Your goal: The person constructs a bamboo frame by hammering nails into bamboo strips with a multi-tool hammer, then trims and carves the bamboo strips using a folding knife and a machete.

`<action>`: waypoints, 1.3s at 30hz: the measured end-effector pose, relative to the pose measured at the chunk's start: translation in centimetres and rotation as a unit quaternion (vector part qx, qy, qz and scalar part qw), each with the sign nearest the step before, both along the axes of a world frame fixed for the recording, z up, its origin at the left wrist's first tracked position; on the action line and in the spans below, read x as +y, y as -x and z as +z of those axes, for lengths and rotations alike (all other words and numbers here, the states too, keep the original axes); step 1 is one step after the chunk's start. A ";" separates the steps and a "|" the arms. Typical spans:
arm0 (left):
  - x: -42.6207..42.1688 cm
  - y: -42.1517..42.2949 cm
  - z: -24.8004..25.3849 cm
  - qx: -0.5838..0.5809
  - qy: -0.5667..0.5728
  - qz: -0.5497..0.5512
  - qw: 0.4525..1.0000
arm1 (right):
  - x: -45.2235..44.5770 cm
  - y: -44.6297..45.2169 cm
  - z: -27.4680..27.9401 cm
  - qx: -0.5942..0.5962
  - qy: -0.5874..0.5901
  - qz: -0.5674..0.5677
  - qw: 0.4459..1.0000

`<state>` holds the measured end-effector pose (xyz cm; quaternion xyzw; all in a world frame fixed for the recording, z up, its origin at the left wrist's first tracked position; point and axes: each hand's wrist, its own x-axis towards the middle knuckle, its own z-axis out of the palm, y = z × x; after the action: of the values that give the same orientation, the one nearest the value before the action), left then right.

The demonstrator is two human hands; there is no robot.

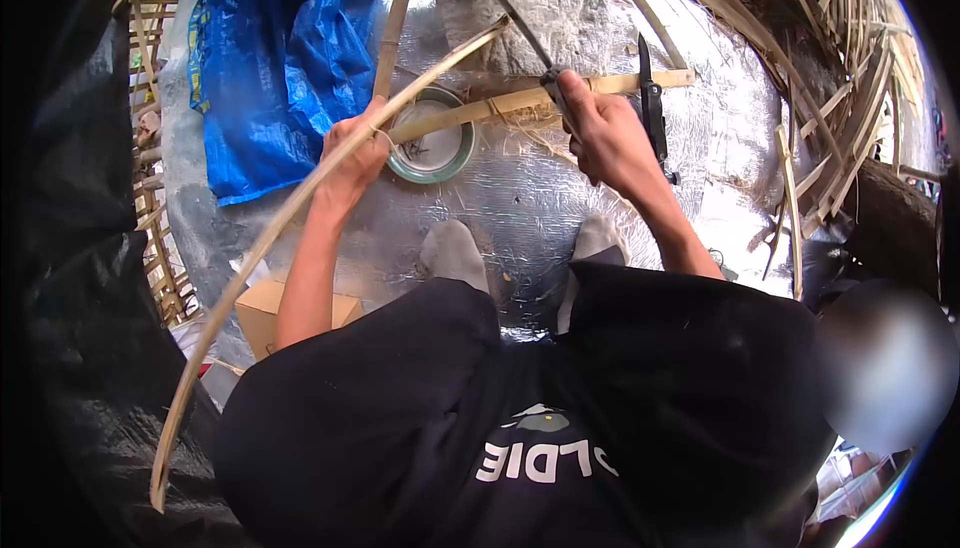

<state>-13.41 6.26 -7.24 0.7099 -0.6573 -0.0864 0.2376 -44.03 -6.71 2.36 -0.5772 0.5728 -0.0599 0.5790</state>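
My left hand [357, 156] is closed around a long, split bamboo strip [270, 233], which runs from the lower left up toward the middle. My right hand [612, 138] grips the dark handle of a long-bladed knife [510, 10], its blade pointing up and left beyond the top edge. The strip's upper end lies close beside the blade; whether they touch I cannot tell. Under both lies a wider bamboo slat [515, 103], running between my hands. Just right of my right hand rests a black folding knife [652, 98] with its blade out.
A glass bowl [462, 163] with small dark bits inside stands near my left hand. Beyond are a blue plastic sheet [290, 68] and a rough grey stone slab [570, 23]. Bamboo strips [860, 118] pile up at right. A cardboard box [262, 310] sits by my left forearm.
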 end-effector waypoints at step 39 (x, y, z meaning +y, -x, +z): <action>0.0 -1.2 -1.0 -0.047 0.003 -0.011 0.999 | 1.8 -0.2 -4.0 -0.003 0.135 0.014 0.991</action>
<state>-12.25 6.29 -8.20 0.7050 -0.6760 -0.0540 0.2074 -43.80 -4.86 -1.61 -0.6577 0.5494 -0.1300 0.4987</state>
